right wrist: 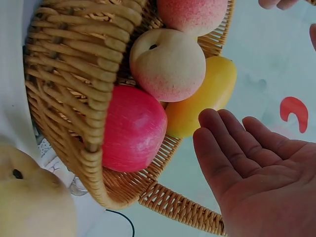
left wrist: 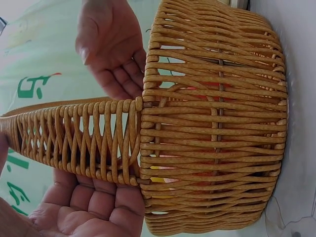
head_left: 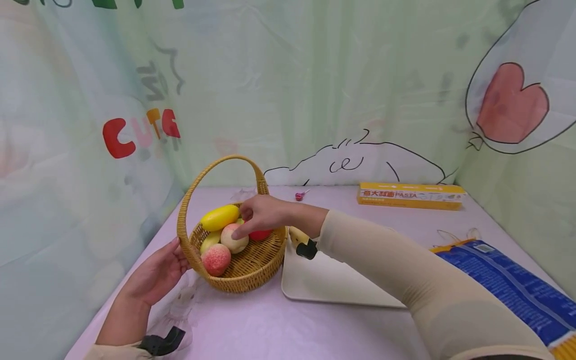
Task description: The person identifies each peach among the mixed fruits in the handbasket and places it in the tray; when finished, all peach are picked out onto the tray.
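A wicker basket [head_left: 243,285] with a tall arched handle [left wrist: 74,140] holds toy fruit. Inside are a red apple [right wrist: 133,129], a pale peach [right wrist: 168,64], a pinker peach [head_left: 216,260], a yellow mango-like fruit [head_left: 220,218] and another yellow fruit [head_left: 209,242], partly covered. At the basket's left side, my left hand [head_left: 157,272] holds the base of the handle, its fingers passing behind it and the thumb tip at the view's edge. Over the fruit hovers my right hand [right wrist: 266,173], fingers extended, nothing in it.
A beige fruit [right wrist: 34,197] lies right of the basket, by a pale flat board [head_left: 333,280] under my right forearm. Farther back are a lollipop [head_left: 299,196] and a pasta box [head_left: 411,196]. A blue packet [head_left: 504,285] lies at the right. Printed curtains surround the table.
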A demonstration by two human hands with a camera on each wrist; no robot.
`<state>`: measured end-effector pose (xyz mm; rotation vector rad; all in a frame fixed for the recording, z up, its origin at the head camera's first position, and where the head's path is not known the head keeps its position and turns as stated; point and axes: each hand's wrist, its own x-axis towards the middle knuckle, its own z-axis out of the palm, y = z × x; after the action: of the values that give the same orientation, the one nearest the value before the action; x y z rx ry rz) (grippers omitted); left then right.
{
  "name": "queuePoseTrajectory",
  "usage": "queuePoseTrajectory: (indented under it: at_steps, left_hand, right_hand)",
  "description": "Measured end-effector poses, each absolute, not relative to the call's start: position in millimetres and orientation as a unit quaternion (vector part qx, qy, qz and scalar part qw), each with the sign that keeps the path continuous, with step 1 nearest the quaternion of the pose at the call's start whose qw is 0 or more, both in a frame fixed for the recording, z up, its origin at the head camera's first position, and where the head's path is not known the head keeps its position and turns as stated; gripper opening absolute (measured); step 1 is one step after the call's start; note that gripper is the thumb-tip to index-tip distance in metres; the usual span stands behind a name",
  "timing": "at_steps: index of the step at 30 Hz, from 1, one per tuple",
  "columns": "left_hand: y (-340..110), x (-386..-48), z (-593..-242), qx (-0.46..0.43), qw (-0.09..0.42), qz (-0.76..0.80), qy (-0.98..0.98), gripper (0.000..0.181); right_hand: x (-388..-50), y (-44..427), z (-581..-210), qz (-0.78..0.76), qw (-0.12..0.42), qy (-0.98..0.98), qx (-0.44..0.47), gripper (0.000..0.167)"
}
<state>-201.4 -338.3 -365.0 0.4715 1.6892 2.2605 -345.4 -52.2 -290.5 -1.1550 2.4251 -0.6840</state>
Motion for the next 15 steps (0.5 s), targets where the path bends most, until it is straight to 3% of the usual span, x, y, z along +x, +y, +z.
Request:
queuePoseTrajectory:
  at_steps: [6, 15]
  left_hand:
    - [-338, -203, -365, 0.165, 0.137, 0.780, 0.588, 0.042]
    - [-338, -202, -366, 0.158, 0.137, 0.782, 0.587, 0.042]
  right_hand:
    - [-353, -66, -289, -0.225, 0.178, 0.866, -0.409, 0.086]
    - [-362, -86, -294, -0.170, 0.184, 0.873, -0.420, 0.078]
